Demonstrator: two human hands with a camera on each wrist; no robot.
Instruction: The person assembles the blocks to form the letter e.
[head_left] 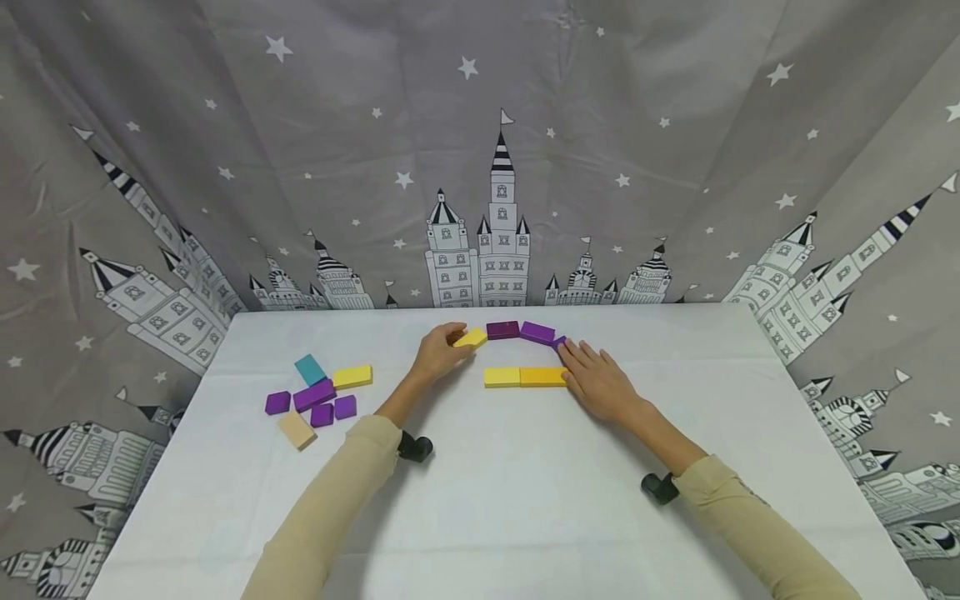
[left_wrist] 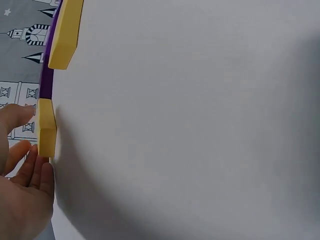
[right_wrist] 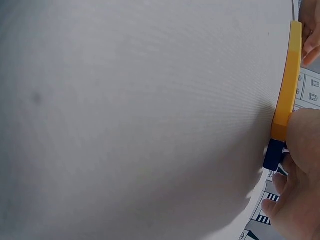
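My left hand (head_left: pixel 441 353) pinches a yellow block (head_left: pixel 471 337) at the left end of a curved row. In the left wrist view, fingertips meet this yellow block's (left_wrist: pixel 47 128) lower end. Dark purple (head_left: pixel 502 331) and purple (head_left: pixel 537 332) blocks continue the curve. A small purple block (head_left: pixel 558 342) lies at the fingertips of my right hand (head_left: pixel 602 385), whose fingers are straight. Its thumb side touches the orange block (head_left: pixel 542 377), which adjoins a light yellow block (head_left: pixel 502 377). In the right wrist view, a dark blue block (right_wrist: pixel 273 155) shows beside that hand, partly hidden.
On the left of the white table (head_left: pixel 510 500) lie a teal block (head_left: pixel 310 369), a yellow block (head_left: pixel 352 377), several purple blocks (head_left: pixel 315 395) and a tan block (head_left: pixel 297 431). A grey castle-print curtain (head_left: pixel 337 150) hangs behind the table's far edge.
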